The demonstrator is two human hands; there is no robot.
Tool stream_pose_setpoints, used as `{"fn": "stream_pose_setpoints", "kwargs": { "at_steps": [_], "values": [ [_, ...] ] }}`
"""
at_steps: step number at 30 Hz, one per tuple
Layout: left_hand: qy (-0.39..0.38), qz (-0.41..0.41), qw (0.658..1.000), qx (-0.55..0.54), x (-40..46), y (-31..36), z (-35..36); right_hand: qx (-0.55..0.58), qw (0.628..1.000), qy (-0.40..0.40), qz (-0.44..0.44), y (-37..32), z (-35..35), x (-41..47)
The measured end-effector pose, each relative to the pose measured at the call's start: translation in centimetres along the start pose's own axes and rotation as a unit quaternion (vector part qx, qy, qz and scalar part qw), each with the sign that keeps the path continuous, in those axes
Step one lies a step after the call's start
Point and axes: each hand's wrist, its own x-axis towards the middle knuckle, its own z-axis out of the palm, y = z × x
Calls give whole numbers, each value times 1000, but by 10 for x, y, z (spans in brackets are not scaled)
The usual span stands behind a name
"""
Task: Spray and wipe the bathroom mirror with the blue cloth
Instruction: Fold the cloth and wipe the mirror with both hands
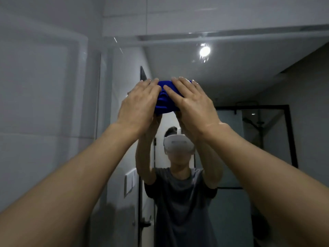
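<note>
The bathroom mirror (231,82) fills the centre and right of the head view, its top edge running just under the white tiles. A bunched blue cloth (166,98) lies flat against the glass at arm's height. My left hand (138,104) presses its left side with straight fingers. My right hand (191,102) presses its right side the same way, fingertips reaching past the cloth's top edge. Both arms stretch up and forward. No spray bottle is in view.
White wall tiles (44,86) cover the left side beside the mirror's left edge (100,104). In the reflection I see a person in a headset and grey shirt, a ceiling light (204,50) and a black-framed shower screen (292,136).
</note>
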Motion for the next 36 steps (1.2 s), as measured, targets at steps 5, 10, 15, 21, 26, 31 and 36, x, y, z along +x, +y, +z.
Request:
{"fn": "stream_pose_setpoints", "kwargs": {
  "at_steps": [5, 10, 15, 21, 26, 31, 36],
  "values": [
    [5, 5, 999, -36, 58, -17, -4, 5, 1000, -22, 14, 26, -14, 52],
    [1, 16, 999, -51, 98, -33, -13, 14, 999, -31, 11, 40, -17, 95],
    [-12, 30, 999, -33, 130, -50, -20, 2, 999, -22, 32, 43, -16, 125],
    [2, 46, 997, 67, 136, -60, -12, -1, 998, 1, 55, 29, -11, 134],
    [19, 9, 989, 143, 128, -65, -13, -14, 999, 4, 34, 18, 1, 145],
    [6, -34, 987, 155, 113, -84, -20, 0, 1000, 10, 10, -9, 15, 154],
    [-44, -59, 976, 205, 92, -124, -35, 27, 999, -3, -29, -57, 22, 175]
  ]
}}
